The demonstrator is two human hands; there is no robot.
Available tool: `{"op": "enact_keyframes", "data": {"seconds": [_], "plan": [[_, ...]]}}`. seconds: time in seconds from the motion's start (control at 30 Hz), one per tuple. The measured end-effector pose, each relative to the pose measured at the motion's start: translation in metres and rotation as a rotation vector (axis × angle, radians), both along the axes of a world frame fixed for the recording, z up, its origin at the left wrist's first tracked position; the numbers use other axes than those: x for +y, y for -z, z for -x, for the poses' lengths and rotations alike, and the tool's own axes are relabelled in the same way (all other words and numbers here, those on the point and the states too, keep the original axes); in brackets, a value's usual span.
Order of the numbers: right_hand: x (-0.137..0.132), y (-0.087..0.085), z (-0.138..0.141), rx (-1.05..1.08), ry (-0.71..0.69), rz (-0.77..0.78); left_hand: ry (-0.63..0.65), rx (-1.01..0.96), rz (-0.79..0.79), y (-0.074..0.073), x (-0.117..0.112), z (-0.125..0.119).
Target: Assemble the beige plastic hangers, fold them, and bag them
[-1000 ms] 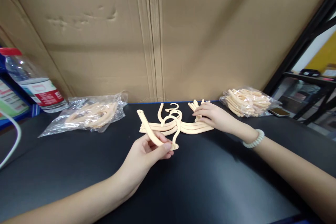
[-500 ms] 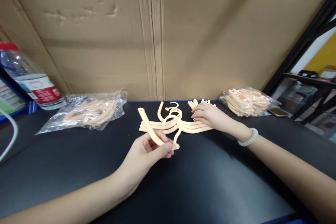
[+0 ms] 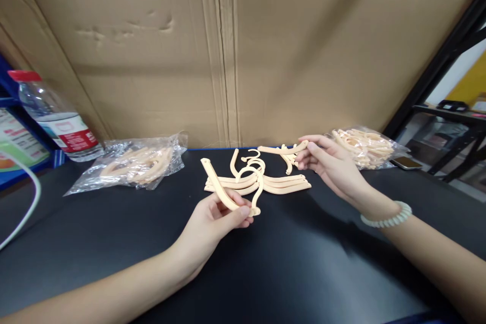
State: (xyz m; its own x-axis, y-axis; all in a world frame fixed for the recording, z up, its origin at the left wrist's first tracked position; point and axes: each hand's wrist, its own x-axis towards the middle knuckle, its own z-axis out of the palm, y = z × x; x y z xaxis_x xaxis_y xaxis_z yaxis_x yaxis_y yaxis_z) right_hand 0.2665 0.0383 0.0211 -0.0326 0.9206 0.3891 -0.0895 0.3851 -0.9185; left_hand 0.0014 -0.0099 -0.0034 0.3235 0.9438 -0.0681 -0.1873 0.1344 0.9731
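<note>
My left hand (image 3: 216, 223) pinches a cream plastic hanger arm (image 3: 214, 185) with a hook part (image 3: 258, 192) at its near end, just above the black table (image 3: 266, 263). Behind it lies a small stack of assembled cream hangers (image 3: 266, 183). Raised off the table, my right hand (image 3: 332, 167) holds another curved cream arm piece (image 3: 281, 150) by its right end, above a few loose pieces (image 3: 290, 162). A pale bead bracelet circles my right wrist.
A clear bag of cream parts (image 3: 132, 164) lies at the back left, a second bag (image 3: 366, 147) at the back right beside a phone (image 3: 407, 162). A water bottle (image 3: 56, 116) stands far left. A cardboard wall (image 3: 228, 50) closes the back. A white cable (image 3: 23, 212) curves at left.
My right hand has lifted from the loose pieces on the table, bringing up one curved arm piece. My left hand has held its hanger arm almost still.
</note>
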Motion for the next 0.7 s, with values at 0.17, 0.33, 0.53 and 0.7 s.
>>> {"op": "enact_keyframes", "data": {"seconds": [0.17, 0.33, 0.53, 0.7], "plan": [[-0.014, 0.007, 0.019, 0.228, -0.155, 0.217, -0.001, 0.0, -0.024, 0.001, 0.001, -0.001], [-0.021, 0.021, 0.036, 0.272, -0.197, 0.335, 0.027, 0.0, -0.051, -0.001, 0.001, -0.003], [-0.026, 0.027, 0.043, 0.271, -0.25, 0.381, 0.036, 0.022, -0.078, 0.002, 0.002, 0.0], [-0.035, 0.025, 0.05, 0.26, -0.382, 0.434, 0.037, 0.03, -0.065, 0.002, 0.002, 0.0]]}}
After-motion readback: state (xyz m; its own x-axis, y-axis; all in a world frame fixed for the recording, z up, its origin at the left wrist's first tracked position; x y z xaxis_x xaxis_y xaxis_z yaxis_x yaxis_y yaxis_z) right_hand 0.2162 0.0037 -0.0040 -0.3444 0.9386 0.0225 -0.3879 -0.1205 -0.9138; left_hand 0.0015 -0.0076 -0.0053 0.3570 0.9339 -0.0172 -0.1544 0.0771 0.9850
